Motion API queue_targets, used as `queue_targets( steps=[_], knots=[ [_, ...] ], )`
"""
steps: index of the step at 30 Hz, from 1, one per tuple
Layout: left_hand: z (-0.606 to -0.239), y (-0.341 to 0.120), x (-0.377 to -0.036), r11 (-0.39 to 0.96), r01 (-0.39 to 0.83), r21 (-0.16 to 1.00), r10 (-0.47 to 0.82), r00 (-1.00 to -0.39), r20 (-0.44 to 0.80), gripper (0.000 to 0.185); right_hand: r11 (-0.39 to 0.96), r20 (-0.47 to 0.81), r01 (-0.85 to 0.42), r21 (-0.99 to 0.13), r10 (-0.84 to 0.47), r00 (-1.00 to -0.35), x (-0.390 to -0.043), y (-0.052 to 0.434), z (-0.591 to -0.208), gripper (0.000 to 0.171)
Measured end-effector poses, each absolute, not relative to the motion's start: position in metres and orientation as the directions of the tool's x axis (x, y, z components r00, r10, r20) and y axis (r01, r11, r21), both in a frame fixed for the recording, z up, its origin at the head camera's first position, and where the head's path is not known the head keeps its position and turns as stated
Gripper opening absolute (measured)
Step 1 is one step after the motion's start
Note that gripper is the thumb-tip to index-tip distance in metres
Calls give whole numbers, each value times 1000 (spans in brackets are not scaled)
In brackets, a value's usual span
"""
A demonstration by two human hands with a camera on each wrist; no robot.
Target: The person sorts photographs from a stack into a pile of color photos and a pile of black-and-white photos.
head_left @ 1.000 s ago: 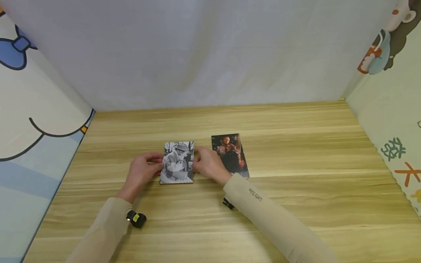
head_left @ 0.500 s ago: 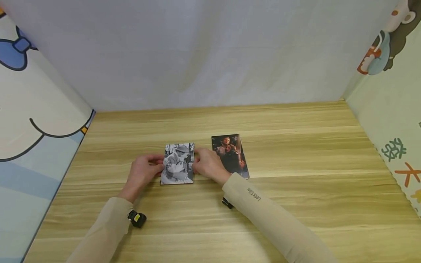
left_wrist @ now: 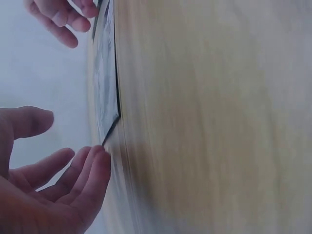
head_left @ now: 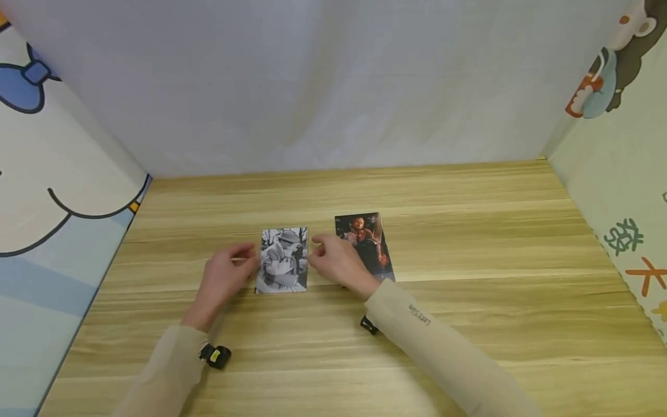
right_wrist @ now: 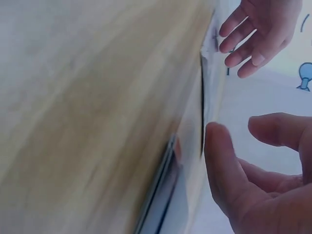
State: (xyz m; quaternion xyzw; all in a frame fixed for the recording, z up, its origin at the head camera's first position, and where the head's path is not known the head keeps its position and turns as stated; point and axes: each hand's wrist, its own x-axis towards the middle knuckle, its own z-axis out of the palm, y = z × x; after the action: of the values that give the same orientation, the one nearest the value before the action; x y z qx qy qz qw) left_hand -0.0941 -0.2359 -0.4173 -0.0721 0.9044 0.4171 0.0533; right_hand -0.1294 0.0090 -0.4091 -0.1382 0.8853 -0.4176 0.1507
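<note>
Black-and-white rectangular photo card lies flat on the light wooden counter. Left hand and right hand flank it, each grip released, fingers relaxed just beside its edges. A dark colour photo card lies partly under the right hand.

The right sleeve carries a small dark print near the wrist that looks like "Let's Slim", though it is tiny and tilted, so the reading is unsure. On the right wall panel stand a green Chinese character and an orange one, the orange looking like "大". No other writing can be read
</note>
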Motion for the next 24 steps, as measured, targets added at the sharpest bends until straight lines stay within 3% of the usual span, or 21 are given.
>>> queue_targets(
  steps=[13, 24],
  knots=[
    [-408, -202, -78, 524, -53, 850, -152, -988, 32, 49, 468, -26, -152, -871, -352, -936, -112, 44, -396, 48],
    [-408, -162, -73, 546, 131, 827, -56, -980, 192, 54, 489, 82, -210, -847, -269, -959, -106, 89, -391, 48]
  ],
)
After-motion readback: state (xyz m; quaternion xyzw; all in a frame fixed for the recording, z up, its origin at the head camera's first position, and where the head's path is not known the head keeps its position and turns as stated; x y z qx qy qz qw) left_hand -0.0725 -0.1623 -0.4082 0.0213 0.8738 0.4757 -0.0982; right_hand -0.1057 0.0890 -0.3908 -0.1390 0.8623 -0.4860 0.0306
